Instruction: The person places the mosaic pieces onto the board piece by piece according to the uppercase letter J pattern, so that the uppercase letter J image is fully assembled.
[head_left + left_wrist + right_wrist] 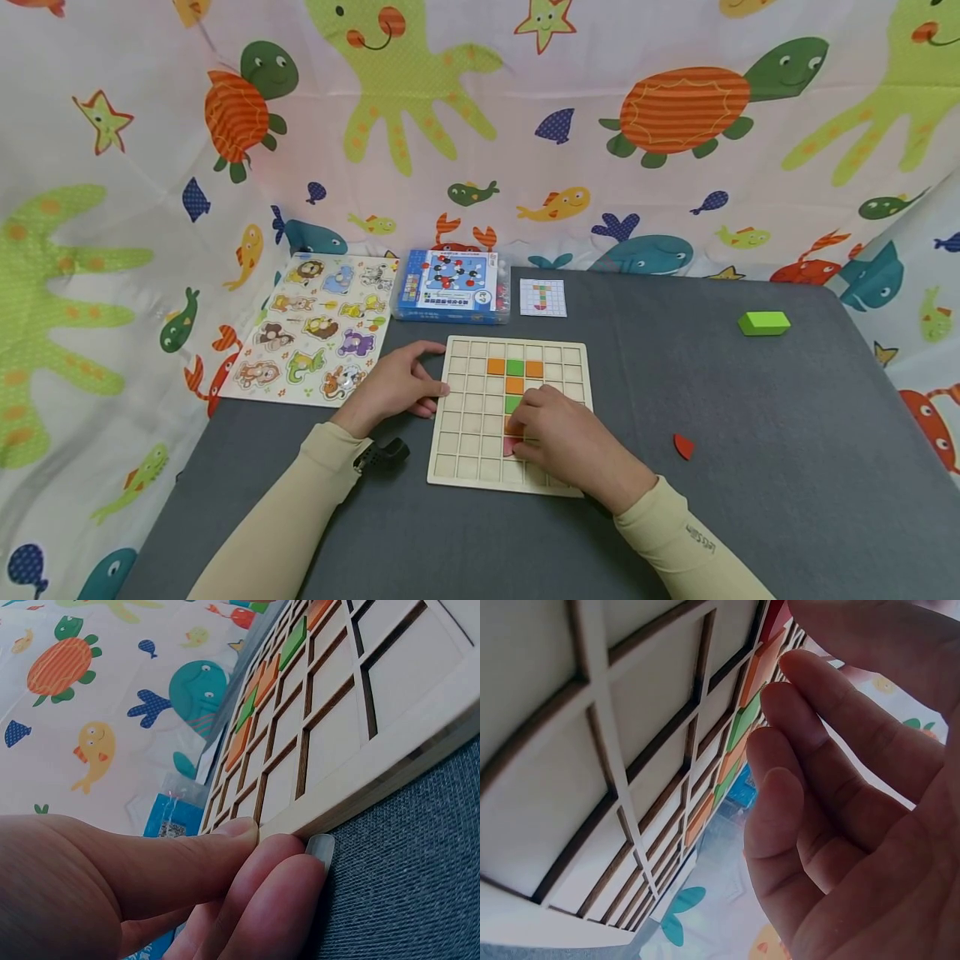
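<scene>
A wooden grid board [471,423] lies on the grey table. My left hand [393,385] pinches its left edge, thumb on the rim and fingers at the side, as the left wrist view shows. Orange tiles [496,367] and green tiles [515,367] form a short row with a column below it. At the column's lower end my right hand [566,437] has thumb and fingertips at a red piece [510,446], partly covered by them. In the right wrist view the thumb and index finger lie close about this red piece [776,619].
A red quarter-circle piece [683,447] and a green block [764,323] lie to the right. Behind the board are a small pattern card [543,297] and a blue boxed set [452,286]. An animal puzzle board [315,325] lies at left, against a printed cloth backdrop.
</scene>
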Tool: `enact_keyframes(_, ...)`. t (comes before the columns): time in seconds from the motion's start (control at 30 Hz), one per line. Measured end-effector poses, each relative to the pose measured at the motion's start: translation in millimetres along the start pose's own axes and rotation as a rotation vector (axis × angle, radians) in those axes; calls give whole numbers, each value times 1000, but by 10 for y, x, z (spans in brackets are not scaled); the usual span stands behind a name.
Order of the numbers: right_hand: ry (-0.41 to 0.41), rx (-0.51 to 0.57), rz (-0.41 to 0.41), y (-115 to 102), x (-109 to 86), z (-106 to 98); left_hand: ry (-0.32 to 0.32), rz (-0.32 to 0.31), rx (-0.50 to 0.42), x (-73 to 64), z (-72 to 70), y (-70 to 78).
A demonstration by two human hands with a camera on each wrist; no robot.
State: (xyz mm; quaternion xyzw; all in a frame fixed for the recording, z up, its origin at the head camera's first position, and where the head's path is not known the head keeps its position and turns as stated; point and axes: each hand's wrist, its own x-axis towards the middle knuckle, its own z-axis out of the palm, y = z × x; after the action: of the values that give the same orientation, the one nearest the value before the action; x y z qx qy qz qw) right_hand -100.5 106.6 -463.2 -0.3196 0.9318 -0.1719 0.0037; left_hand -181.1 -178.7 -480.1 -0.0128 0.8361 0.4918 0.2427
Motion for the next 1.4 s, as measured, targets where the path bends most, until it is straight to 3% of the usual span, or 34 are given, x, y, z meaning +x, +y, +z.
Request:
enact_keyframes(0.2,25,3,0,27,-6,-30,1,3,-1,4,-4,11)
enact_keyframes(0.4,15,19,87,128,-121,-91,-6,10,-16,17,10,-24)
enact_keyframes(1.13,32,-63,382,941,-1225,-466,-4,9,-19,20,37,-45)
enact_keyframes(1.4,28,-27,458,1170,-1473,-518,6,12,-23,-1,25,-12)
